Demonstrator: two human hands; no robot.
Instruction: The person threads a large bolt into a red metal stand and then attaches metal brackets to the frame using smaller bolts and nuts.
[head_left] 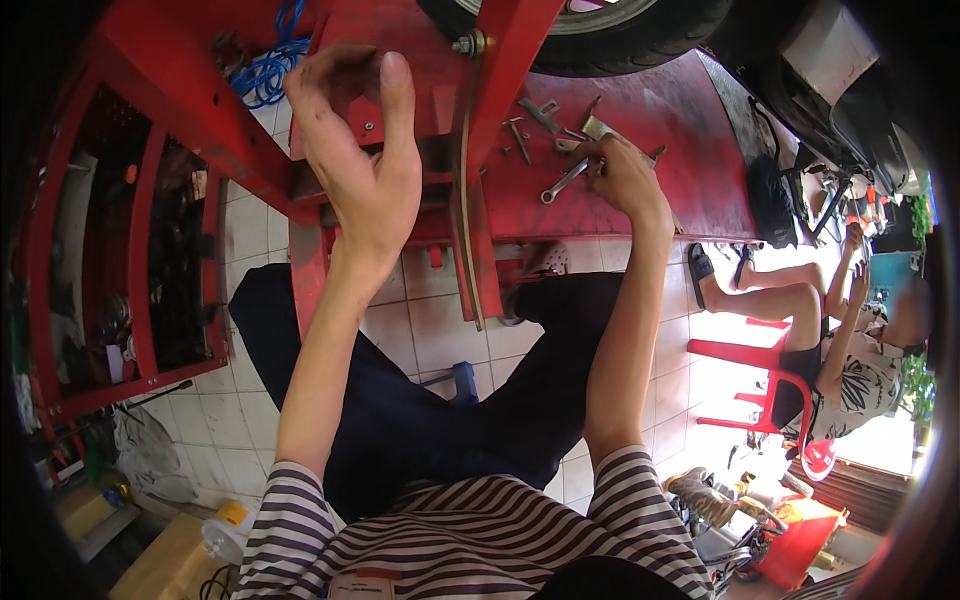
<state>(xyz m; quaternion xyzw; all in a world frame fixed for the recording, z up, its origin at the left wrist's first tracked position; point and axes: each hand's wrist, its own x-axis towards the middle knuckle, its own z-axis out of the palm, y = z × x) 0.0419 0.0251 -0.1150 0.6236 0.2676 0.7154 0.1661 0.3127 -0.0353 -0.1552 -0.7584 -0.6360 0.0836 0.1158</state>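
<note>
My left hand [365, 165] is raised beside the red steel upright of the stand, thumb and fingers apart, with nothing visible between them. Over the red platform [690, 130], my right hand [627, 180] has its fingers closed on a combination wrench [568, 182]; the ring end points left, toward me. Just beyond that hand lie a T-shaped bolt [520, 142], a flat grey metal piece [541, 115] and a brass-coloured metal piece [597, 127]. A small nut [369, 126] sits on the red surface behind my left hand.
A motorcycle tyre [620, 50] stands at the far side of the platform. A red slanted post [505, 75] rises between my hands. Blue hose [268, 75] is coiled at far left, above a red shelf rack [140, 270]. On the right, another person sits on a red chair [745, 355].
</note>
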